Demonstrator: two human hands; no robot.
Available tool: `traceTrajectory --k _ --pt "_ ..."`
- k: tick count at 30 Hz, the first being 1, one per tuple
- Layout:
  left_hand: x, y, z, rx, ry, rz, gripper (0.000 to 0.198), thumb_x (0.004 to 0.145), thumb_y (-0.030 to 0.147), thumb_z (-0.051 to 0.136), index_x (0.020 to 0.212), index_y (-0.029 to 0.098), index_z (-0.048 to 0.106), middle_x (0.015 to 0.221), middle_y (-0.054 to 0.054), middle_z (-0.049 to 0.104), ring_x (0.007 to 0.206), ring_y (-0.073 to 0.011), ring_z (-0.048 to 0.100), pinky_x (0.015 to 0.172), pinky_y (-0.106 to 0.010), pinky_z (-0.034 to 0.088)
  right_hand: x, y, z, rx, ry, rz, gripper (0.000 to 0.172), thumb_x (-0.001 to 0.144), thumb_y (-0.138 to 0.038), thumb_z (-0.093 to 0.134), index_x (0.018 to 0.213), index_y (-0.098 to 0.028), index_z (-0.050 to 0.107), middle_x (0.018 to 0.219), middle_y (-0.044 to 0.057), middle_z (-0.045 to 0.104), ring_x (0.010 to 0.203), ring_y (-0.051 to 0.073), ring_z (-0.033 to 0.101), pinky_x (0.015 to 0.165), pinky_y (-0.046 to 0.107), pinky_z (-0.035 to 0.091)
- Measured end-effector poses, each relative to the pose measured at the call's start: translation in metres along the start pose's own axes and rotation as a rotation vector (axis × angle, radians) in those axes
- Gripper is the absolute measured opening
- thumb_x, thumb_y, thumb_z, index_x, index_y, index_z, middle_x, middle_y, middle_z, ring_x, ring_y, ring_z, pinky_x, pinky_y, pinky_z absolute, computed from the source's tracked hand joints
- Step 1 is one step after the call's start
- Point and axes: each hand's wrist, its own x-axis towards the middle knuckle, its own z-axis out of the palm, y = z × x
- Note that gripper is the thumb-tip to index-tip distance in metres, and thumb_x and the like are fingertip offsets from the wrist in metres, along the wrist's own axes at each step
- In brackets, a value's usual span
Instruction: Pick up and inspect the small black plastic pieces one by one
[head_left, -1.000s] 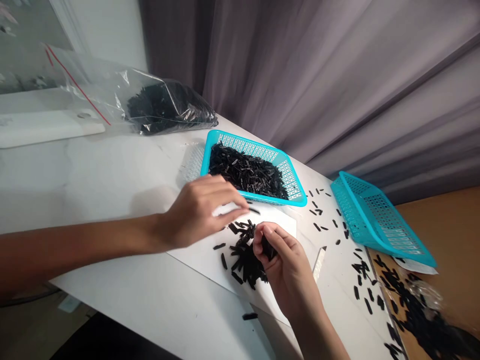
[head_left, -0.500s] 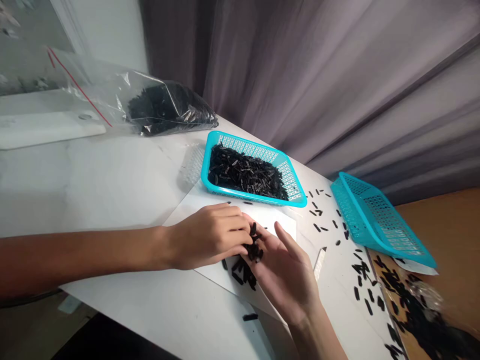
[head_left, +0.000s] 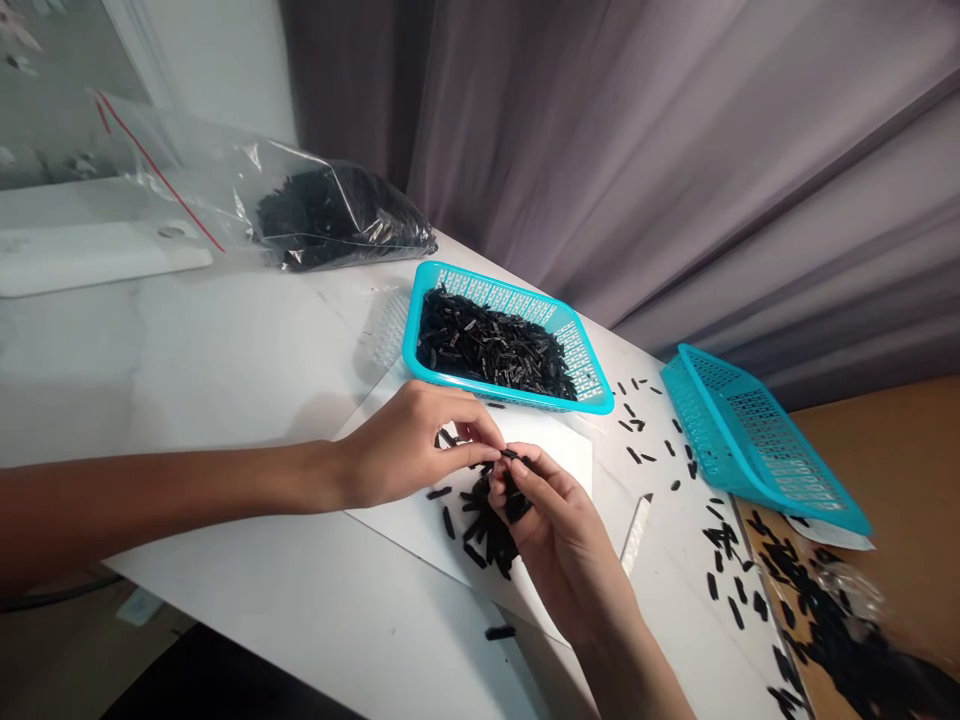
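My left hand (head_left: 409, 450) reaches in from the left, thumb and fingertips pinched on one end of a small black strip (head_left: 511, 455). My right hand (head_left: 559, 520) is curled palm up, its thumb pressing the same strip near the fingertips. More black strips (head_left: 516, 498) sit in the right hand's cupped fingers. Beneath both hands lies a white sheet (head_left: 420, 520) with a loose pile of black strips (head_left: 487, 525). Just beyond the hands stands a blue plastic basket (head_left: 600, 398) holding a heap of black strips (head_left: 491, 345).
A second blue basket (head_left: 694, 400) is at the right. Scattered strips (head_left: 724, 540) lie near it, and a cutter-like blade (head_left: 637, 535) rests by the sheet. A clear zip bag (head_left: 330, 215) of black pieces lies at the back left, before a grey curtain (head_left: 562, 150).
My right hand has curled its fingers and brought its thumb over, from lying open with strips in the palm. My left hand has drawn up into a pinch on one strip.
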Motion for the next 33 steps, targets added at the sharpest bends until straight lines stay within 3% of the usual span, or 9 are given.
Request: traceTrajectory --k 6,20,33 --pt "-0.0003 -0.0013 -0.0009 0.014 -0.004 0.006 0.004 0.083 0.013 0.075 0.087 0.014 0.074 0.080 0.002 0.075 0.071 -0.0079 0.065 0.069 -0.018 0.051 0.0008 -0.0003 -0.0011 -0.049 -0.006 0.000 0.014 0.083 -0.026 0.076 0.091 -0.015 0.072 0.079 0.001 0.061 0.070 0.010 0.053 0.067 0.021 0.046" --pt "-0.0022 -0.0051 -0.0039 0.192 0.019 0.159 0.004 0.084 0.016 0.075 0.085 0.014 0.072 0.079 0.000 0.073 0.072 -0.0131 0.062 0.071 -0.027 0.048 -0.0006 0.0004 -0.0049 -0.134 0.012 -0.105 0.009 0.085 -0.026 0.074 0.090 -0.019 0.072 0.078 -0.001 0.058 0.073 0.012 0.047 0.071 0.024 0.041" --pt "-0.0016 -0.0045 0.0005 0.224 0.023 0.263 0.003 0.087 0.016 0.072 0.090 0.014 0.071 0.080 -0.001 0.074 0.073 -0.0136 0.064 0.077 -0.029 0.049 -0.0004 -0.0021 -0.0020 -0.148 0.000 -0.078 0.015 0.087 -0.029 0.071 0.078 -0.019 0.066 0.075 -0.001 0.056 0.071 0.013 0.046 0.068 0.023 0.042"
